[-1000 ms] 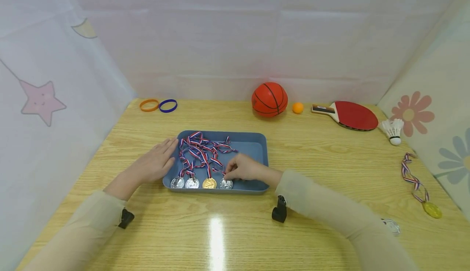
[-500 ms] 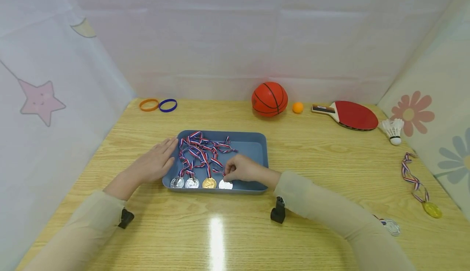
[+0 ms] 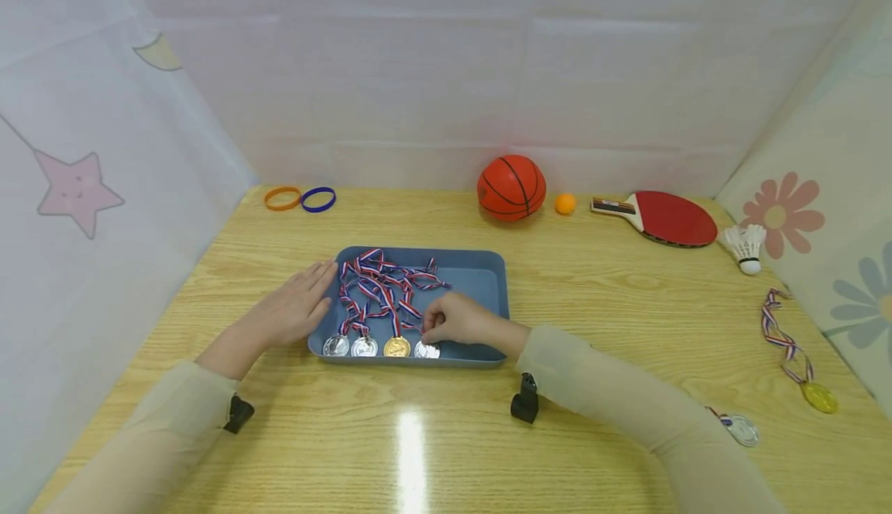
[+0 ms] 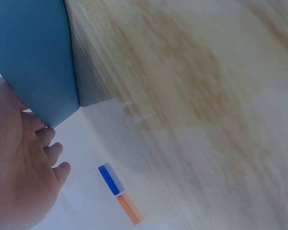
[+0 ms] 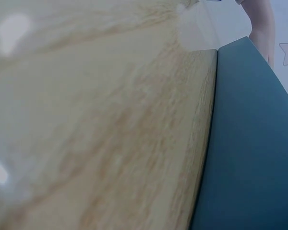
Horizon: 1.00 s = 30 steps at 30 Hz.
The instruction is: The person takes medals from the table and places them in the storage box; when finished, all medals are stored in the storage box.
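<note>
A blue-grey tray holds several medals with red, white and blue ribbons. Along its near wall lie two silver medals, a gold medal and, rightmost, another silver medal. My right hand reaches over the tray's right side, thumb and fingers pinching this rightmost silver medal at its upper edge. At the tray's left wall rests my left hand, fingers extended along the outside. The left wrist view shows that hand against the tray wall; in the right wrist view the right hand is hidden.
Wristbands, orange and blue, lie at the back left. A red basketball, orange ball, table tennis bat and shuttlecock stand behind. At right lie a gold medal and a silver medal.
My right hand has shifted slightly left with the rightmost silver medal, which tipped and caught the light on the way. The left hand stays at the tray wall.
</note>
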### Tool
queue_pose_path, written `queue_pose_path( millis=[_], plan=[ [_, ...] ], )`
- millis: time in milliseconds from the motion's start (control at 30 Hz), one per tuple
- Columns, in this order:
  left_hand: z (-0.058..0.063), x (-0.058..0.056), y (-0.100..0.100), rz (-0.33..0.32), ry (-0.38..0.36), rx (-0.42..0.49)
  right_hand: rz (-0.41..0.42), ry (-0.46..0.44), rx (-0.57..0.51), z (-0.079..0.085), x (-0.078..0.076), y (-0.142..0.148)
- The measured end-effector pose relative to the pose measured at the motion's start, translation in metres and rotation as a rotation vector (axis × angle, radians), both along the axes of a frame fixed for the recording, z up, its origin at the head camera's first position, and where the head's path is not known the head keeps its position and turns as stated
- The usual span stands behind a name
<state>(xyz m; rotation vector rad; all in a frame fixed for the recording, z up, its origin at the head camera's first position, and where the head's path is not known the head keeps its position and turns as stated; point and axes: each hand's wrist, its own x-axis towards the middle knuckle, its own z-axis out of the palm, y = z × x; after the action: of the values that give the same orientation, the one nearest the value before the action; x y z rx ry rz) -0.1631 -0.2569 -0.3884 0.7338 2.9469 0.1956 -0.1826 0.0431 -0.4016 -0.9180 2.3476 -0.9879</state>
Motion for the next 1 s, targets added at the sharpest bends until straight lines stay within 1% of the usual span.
queue_pose_path(
  millis=[333, 433, 533, 633, 767, 900, 1000],
  plan=[
    [-0.001, -0.001, -0.001, -0.004, 0.006, 0.003, -0.002, -0.011, -0.003, 0.001, 0.0, 0.0],
    [-0.001, 0.0, -0.001, -0.005, 0.009, 0.007, 0.003, -0.023, -0.017, 0.004, -0.001, 0.002],
    [-0.001, 0.0, -0.001, -0.009, 0.014, 0.011, 0.006, -0.029, -0.043, 0.01, -0.003, 0.009],
    [-0.001, 0.0, -0.001, -0.009, 0.009, 0.01, 0.015, 0.006, -0.065, 0.024, -0.004, 0.019],
    [-0.002, 0.0, 0.0, -0.009, 0.011, 0.008, 0.027, 0.043, -0.113, 0.051, -0.003, 0.04],
    [-0.002, -0.001, -0.001, -0.01, 0.014, 0.004, -0.022, 0.029, -0.153, 0.076, 0.002, 0.071],
    [-0.002, -0.001, -0.001, -0.002, 0.001, -0.001, -0.082, 0.032, -0.152, 0.087, 0.007, 0.097]
  ],
)
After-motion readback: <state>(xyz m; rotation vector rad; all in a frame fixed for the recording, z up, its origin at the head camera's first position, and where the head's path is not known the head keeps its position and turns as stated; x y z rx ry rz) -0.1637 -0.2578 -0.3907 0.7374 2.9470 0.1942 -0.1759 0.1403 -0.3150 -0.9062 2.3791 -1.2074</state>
